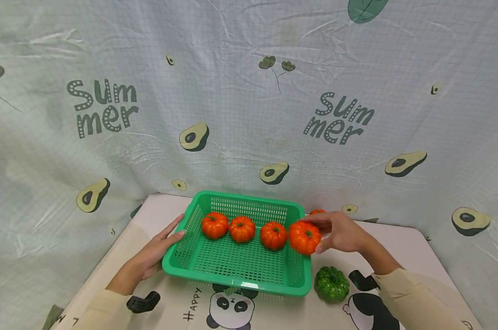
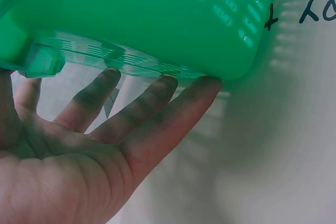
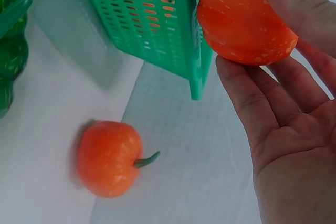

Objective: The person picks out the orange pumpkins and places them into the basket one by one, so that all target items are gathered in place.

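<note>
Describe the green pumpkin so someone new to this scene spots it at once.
Start with the big green basket on the pale table. Just outside its near right corner, below the right hand in the head view, the rounded, ribbed green pumpkin sits on the tabletop. Its speckled green skin sets it apart from the orange pumpkins.

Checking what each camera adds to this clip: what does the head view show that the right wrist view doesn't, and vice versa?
Only the head view shows the left hand, touching the green basket, three orange pumpkins in full inside it, and panda prints on the table.

Only the right wrist view shows the outer face of the basket's right side and the curved stem of the loose orange pumpkin; the head view catches just a sliver of it.

Both show the basket, the right hand holding another orange pumpkin, and the green pumpkin.
</note>
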Demonstrator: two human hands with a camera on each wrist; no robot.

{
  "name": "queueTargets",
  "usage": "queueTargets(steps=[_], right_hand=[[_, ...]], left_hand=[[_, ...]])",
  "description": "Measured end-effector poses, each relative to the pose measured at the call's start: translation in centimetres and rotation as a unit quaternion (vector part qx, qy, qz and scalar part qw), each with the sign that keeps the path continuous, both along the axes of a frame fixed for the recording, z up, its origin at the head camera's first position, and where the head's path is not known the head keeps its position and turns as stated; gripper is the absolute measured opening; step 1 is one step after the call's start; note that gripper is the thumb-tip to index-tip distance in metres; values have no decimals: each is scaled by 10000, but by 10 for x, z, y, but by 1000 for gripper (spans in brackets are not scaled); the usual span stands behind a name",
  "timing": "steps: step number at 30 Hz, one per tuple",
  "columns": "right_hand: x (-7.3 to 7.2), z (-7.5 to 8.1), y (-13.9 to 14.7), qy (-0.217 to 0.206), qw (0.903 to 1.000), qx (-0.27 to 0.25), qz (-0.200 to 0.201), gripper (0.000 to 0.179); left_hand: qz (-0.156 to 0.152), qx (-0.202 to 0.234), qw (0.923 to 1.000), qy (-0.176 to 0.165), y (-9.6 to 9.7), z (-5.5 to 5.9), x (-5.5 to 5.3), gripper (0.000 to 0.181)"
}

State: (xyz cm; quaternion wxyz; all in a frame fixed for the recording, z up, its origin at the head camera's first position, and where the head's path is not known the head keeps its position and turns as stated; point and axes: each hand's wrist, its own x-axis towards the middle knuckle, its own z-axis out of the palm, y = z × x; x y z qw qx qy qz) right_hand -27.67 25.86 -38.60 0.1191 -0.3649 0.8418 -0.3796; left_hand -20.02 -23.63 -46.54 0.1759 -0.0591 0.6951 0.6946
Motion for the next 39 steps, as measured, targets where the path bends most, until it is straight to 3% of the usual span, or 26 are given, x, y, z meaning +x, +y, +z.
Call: queueTargets(steps=[7, 16, 24, 33, 39], right_hand=[[-3, 1, -9, -320, 9993, -139, 99, 77], [-5, 0, -19, -218, 9995, -71, 197, 75], [-8, 4, -32, -531, 9967, -292, 536, 75], [-9, 6, -45, -138, 9989, 71, 433, 74], [-8, 5, -52, -133, 9990, 178, 385, 76]], left_hand=[[-27, 21, 10000, -6, 1, 2, 0, 75], [-11, 11, 10000, -3, 1, 2, -1, 74], [0, -50, 10000, -24, 2, 2, 0, 75], [13, -56, 10000, -50, 1, 3, 0, 74], [50, -133, 9999, -61, 1, 2, 1, 75]])
